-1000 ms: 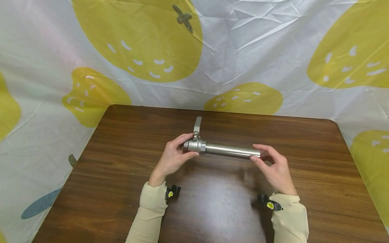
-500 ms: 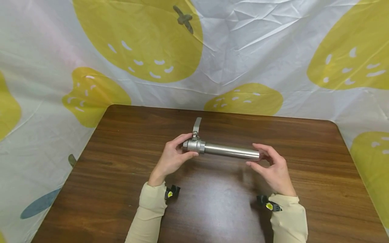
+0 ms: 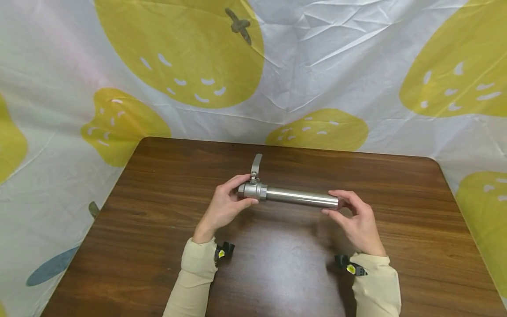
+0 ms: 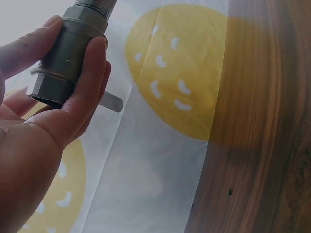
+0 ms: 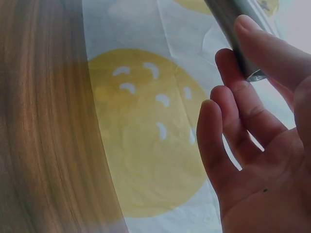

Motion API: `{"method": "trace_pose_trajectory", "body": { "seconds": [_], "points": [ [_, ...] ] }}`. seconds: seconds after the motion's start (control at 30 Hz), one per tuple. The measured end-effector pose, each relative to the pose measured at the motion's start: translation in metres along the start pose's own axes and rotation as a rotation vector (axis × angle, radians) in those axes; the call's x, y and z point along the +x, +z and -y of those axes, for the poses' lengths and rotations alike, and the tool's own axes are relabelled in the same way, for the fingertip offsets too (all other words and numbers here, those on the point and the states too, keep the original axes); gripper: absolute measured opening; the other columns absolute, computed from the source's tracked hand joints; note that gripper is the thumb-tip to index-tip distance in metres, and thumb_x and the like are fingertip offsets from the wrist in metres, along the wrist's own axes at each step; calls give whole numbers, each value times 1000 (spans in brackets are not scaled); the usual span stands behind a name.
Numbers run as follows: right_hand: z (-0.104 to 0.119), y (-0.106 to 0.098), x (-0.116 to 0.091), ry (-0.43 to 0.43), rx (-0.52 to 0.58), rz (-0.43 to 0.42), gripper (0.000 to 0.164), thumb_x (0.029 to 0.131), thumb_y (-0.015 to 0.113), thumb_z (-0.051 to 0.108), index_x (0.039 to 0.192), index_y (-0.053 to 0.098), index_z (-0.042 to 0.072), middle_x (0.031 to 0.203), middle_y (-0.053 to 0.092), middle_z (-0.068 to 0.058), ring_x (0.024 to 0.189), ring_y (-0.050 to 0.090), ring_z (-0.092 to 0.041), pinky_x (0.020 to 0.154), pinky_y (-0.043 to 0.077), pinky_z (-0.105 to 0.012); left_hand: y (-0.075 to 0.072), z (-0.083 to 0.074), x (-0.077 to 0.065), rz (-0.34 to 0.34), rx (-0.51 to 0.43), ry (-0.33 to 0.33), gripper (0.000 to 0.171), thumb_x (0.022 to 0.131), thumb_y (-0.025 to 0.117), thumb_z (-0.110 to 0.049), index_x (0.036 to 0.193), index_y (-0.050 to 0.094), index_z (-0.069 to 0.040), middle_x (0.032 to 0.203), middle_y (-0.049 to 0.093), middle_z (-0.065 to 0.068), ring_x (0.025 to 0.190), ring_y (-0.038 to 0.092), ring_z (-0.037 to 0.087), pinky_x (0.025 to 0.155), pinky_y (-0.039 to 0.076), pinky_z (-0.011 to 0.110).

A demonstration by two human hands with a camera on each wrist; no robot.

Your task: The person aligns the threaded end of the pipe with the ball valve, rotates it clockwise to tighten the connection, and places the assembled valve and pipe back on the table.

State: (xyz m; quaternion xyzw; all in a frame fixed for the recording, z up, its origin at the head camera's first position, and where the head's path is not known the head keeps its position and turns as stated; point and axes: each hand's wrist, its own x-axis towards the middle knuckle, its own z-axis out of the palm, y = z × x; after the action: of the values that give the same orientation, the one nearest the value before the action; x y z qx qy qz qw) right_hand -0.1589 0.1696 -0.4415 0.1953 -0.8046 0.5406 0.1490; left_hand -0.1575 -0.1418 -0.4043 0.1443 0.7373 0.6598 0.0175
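A metal ball valve point(image 3: 252, 190) is gripped between the thumb and fingers of my left hand point(image 3: 222, 209). Its flat lever handle point(image 3: 256, 164) points up and away, toward the back of the table. From the valve's right side runs a shiny steel pipe point(image 3: 299, 197), in line with it. My right hand point(image 3: 360, 224) pinches the pipe's far end between thumb and fingertips. In the left wrist view the valve's open hexagonal end point(image 4: 46, 90) faces the palm, and screw threads point(image 4: 97, 5) show at its other end. The right wrist view shows the other right fingers spread off the pipe.
Valve and pipe are held above a brown wood-grain table point(image 3: 158, 176). A white cloth point(image 3: 285, 66) with yellow fruit prints hangs behind and at both sides. Black wrist cameras point(image 3: 350, 266) sit at both light sleeves.
The right thumb and fingertips have shifted their hold at the pipe's end, the thumb moving a little left and down. The pipe and valve have drifted very slightly left; the left hand keeps its grip.
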Motion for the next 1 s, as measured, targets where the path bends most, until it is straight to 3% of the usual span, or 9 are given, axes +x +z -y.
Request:
{"method": "trace_pose_trajectory", "body": {
  "seconds": [0.37,0.6,1.0],
  "points": [
    [-1,1,2,-26,-26,-6,48,61,76,-9,106,62,2,88,56,0,74,51,-8,68,44,-16,0,-2,0,-7,-4,6,57,71,70,7,123,48,3,121,49,16,101,48,17,82,46,19],
    [20,1,7,-117,-2,-8,48,58,74,-17,102,61,-5,94,58,-12,75,50,-9,66,44,-19,0,-1,0,-10,-4,9,57,70,70,8,123,48,3,121,49,15,102,48,16,84,46,19],
    [25,0,4,-48,-23,6,45,61,74,-13,103,62,-4,85,58,-6,74,50,-8,68,44,-17,1,0,0,-17,-5,18,56,70,70,8,121,50,4,119,50,16,99,49,17,84,45,17]
  ]
}}
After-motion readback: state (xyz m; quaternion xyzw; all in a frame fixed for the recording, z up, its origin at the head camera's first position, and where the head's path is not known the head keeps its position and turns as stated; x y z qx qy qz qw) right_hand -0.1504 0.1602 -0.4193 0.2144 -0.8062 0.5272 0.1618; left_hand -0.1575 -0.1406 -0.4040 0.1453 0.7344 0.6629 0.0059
